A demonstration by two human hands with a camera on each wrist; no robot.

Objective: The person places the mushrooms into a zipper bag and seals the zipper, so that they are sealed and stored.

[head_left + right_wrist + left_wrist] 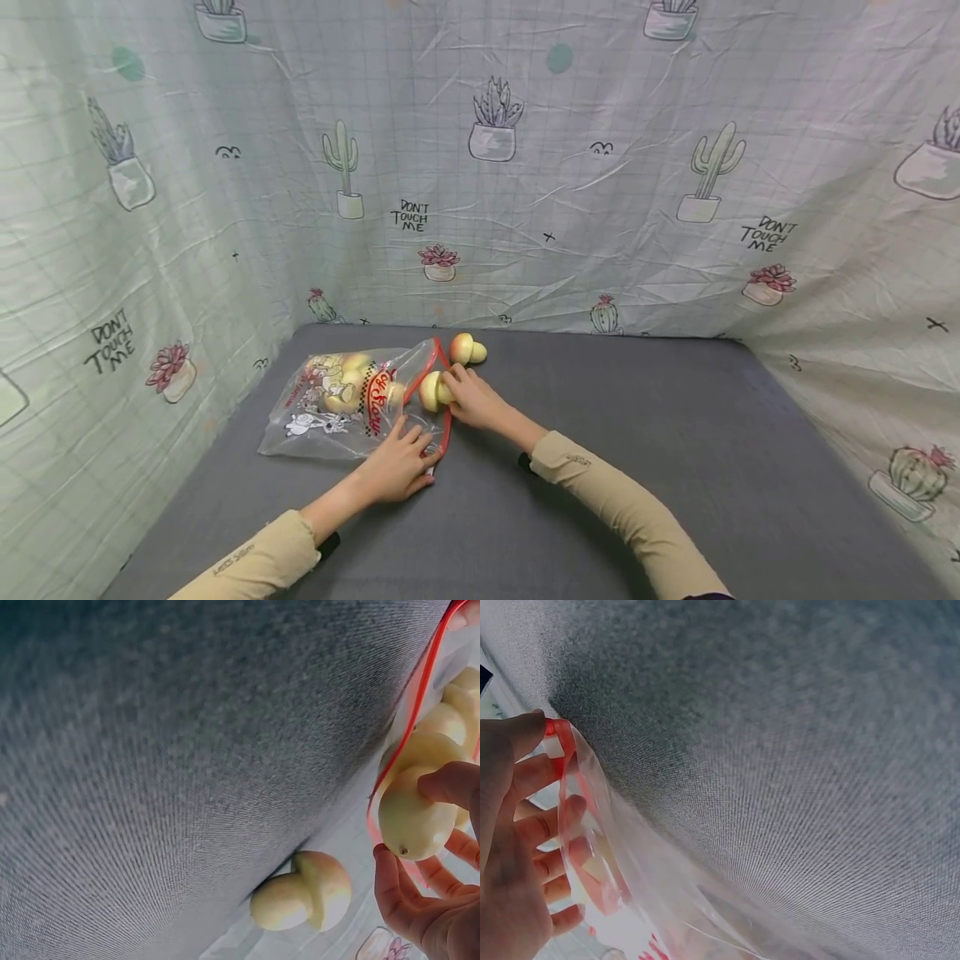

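Clear printed bag [367, 408]: lying on the worktop [637, 417] by the far left corner, mouth facing the right edge. Several yellowish pieces [343, 403] inside, seen through the film; can't get a count.

Left hand [401, 462]: at the corner of the mouth nearest the front edge. Grip pinches the red rim [568, 741] between thumb and fingers. Good anchor. Light tension towards the front edge should spread the mouth; a hard pull would likely drag the whole bag.

Mushroom in the mouth [431, 392]: between the two sides of the rim, cap towards the left edge, stem towards the right. Cap is widest, so my bet for a snag. Line it up with the widest gap, move it straight along the bag, no twist.

Loose mushroom [465, 348]: by the far edge, left of that edge's middle, just beside the rim. Give it room; a wide swing could roll it.

Right hand [480, 400]: grip pinches the stem of the mushroom in the mouth, thumb one side, fingers the other. Fingertips sit close to the rim, so watch for trapped film. Even, light squeeze should do. Left anchors, only right travels.
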